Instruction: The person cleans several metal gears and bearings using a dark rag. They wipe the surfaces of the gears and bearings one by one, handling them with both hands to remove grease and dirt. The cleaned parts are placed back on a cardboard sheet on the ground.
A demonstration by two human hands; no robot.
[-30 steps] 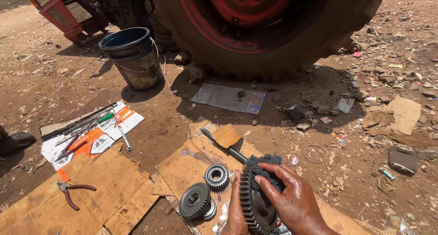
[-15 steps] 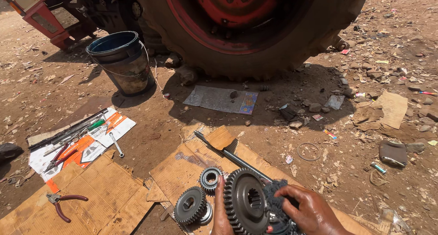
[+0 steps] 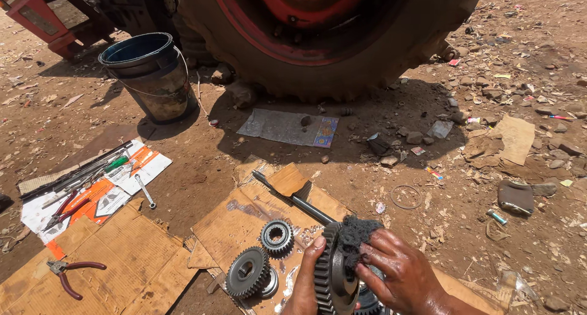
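A gear [image 3: 333, 278] is clamped on edge by the left hand [image 3: 306, 284], a rag [image 3: 354, 235] pressed on it by the right hand [image 3: 400, 275], two smaller gears [image 3: 247, 272] lying flat near the cardboard's [image 3: 244, 208] front edge.

- I'm outdoors on dry, stony dirt ground [image 3: 501, 76] in hard sunlight.
- A huge tyre [image 3: 367, 58] with a red rim casts shade ahead.
- Flattened cardboard sheets [image 3: 122, 254] cover the ground near me.

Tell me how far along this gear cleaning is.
Looks partway. Two small gears already lie off on the cardboard. In hand: the left hand steadies the big gear while the right hand presses a dark cloth on its teeth. The shaft lies untouched behind.
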